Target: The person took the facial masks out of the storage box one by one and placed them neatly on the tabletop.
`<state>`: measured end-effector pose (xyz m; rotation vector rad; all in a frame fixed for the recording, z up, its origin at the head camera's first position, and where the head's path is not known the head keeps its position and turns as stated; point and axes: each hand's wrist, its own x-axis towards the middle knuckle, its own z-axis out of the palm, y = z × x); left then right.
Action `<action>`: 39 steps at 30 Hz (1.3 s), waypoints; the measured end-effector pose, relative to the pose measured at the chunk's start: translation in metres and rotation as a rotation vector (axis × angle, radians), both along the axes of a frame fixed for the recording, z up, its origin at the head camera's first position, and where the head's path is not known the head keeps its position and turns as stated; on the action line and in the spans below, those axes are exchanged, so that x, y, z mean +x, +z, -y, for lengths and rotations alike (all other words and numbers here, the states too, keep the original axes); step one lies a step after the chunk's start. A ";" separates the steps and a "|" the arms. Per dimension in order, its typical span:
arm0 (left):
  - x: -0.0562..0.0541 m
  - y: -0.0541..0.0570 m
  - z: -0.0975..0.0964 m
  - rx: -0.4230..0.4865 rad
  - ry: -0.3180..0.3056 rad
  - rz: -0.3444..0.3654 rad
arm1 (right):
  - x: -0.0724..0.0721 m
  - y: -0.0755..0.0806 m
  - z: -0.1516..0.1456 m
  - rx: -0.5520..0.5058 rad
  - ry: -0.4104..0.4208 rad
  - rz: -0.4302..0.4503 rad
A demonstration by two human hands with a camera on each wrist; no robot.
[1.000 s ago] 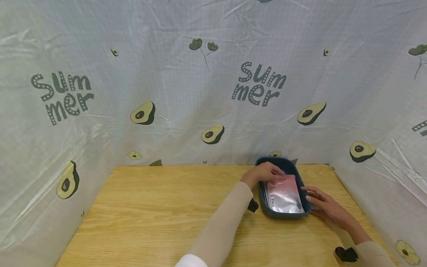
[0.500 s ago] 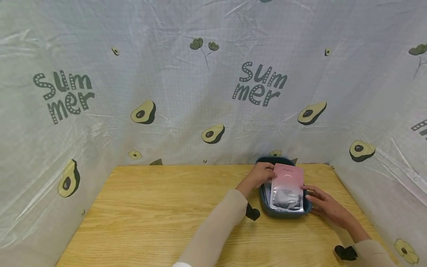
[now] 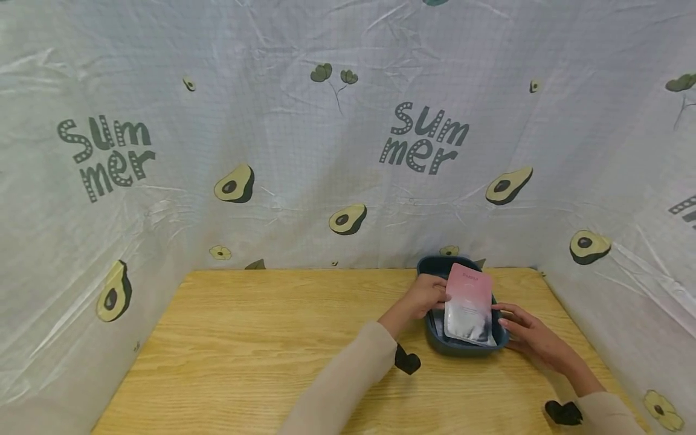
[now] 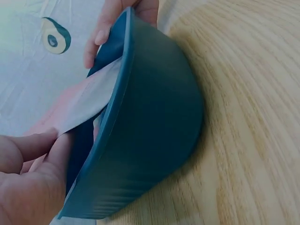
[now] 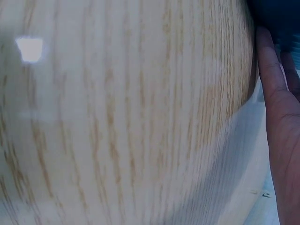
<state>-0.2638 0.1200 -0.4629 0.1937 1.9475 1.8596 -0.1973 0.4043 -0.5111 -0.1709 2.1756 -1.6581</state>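
Note:
A dark blue plastic basket stands on the wooden table at the right. My left hand pinches the left edge of a pink and silver sheet-mask packet between thumb and fingers. The packet is raised and tilted over the basket; its lower end is still within the rim in the left wrist view. Beneath it, parts of other flat packets show inside, mostly covered. My right hand holds the basket's right rim, with fingers inside and outside the wall. Its straight fingers lie against the outer side in the right wrist view.
The wooden table stretches away to the left of the basket. A white sheet printed with avocados hangs behind and along both sides. Dark heart shapes show near both sleeves.
My left hand has drawn the pink packet up from the pile and tilted it, moving slightly left and nearer. My right hand has stayed at the basket's rim.

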 end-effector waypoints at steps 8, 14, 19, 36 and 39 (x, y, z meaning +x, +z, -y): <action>0.001 0.002 0.008 0.111 0.121 -0.025 | 0.000 -0.005 -0.002 -0.037 0.016 -0.027; -0.003 0.004 0.025 0.207 0.091 -0.008 | 0.002 -0.007 -0.002 -0.023 0.014 -0.051; -0.007 0.002 0.037 0.223 0.096 -0.008 | 0.002 -0.008 -0.002 -0.031 0.020 -0.061; -0.007 0.009 0.068 0.323 0.108 -0.039 | 0.000 -0.008 -0.002 0.011 -0.002 -0.064; -0.007 0.009 0.073 0.325 0.105 -0.042 | 0.001 -0.009 -0.002 0.015 -0.019 -0.059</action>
